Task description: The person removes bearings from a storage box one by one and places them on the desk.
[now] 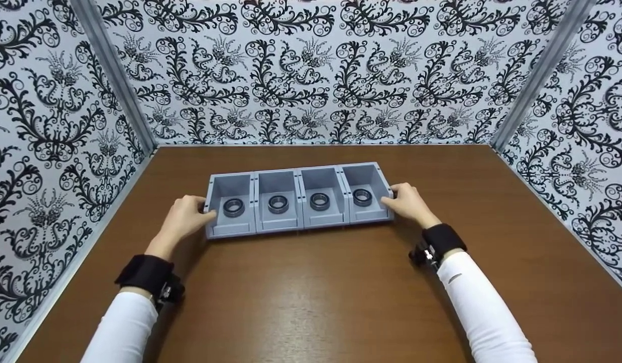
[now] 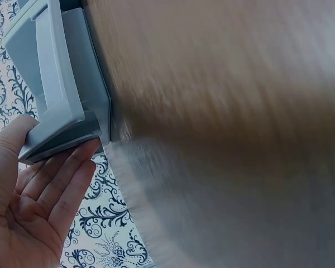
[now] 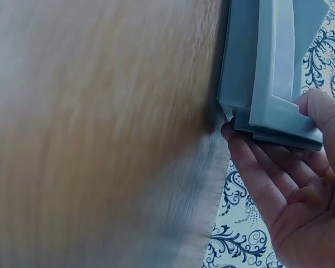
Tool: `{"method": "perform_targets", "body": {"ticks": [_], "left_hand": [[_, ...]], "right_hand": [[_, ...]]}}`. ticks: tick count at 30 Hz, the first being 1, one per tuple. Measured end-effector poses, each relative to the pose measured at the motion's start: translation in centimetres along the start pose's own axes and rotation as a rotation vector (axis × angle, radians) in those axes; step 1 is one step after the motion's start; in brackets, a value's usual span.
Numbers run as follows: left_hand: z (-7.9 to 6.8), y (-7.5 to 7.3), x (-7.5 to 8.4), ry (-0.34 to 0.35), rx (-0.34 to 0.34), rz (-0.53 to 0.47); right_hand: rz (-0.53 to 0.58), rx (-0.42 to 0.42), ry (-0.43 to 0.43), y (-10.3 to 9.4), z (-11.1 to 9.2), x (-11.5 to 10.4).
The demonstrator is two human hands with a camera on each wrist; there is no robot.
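Here, past your black cuffs [image 1: 145,272], your hands are apart: the left hand [image 1: 183,218] pinches one end of the four bins [image 1: 279,224], the right hand [image 1: 409,203] the other. The bins are toward the far side of the table [image 1: 311,287], a ring [image 1: 278,211] in each; beyond stands the patterned wall [image 1: 311,75].

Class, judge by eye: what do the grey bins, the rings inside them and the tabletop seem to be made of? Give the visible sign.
Bins: probably moulded plastic, satin; smooth, evenly coloured thin walls.
Rings: likely dark metal, fairly shiny; pale glints on their rims.
Tabletop: wood or wood-look laminate, semi-gloss; brown grain and a soft reflection, leaving which one open.
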State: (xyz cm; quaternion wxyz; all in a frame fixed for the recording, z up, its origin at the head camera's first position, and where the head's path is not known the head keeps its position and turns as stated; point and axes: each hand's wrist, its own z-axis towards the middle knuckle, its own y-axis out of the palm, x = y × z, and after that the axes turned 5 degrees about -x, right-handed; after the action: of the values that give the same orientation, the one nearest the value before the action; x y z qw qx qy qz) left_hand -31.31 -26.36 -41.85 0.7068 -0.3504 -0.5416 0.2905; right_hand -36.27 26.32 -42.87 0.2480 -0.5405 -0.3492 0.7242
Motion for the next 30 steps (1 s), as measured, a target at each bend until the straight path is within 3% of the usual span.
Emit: {"method": "perform_targets", "body": {"ticks": [20,30], "left_hand": [[1.5,1.7,1.7,-0.006,-0.047,-0.025],[2.0,2.5,2.4,0.017,-0.019,-0.03]], "right_hand": [[0.014,0.01,0.054,-1.8,-2.0,1.5],[0.003,-0.002,0.044,-2.7,-2.9,2.3]]}}
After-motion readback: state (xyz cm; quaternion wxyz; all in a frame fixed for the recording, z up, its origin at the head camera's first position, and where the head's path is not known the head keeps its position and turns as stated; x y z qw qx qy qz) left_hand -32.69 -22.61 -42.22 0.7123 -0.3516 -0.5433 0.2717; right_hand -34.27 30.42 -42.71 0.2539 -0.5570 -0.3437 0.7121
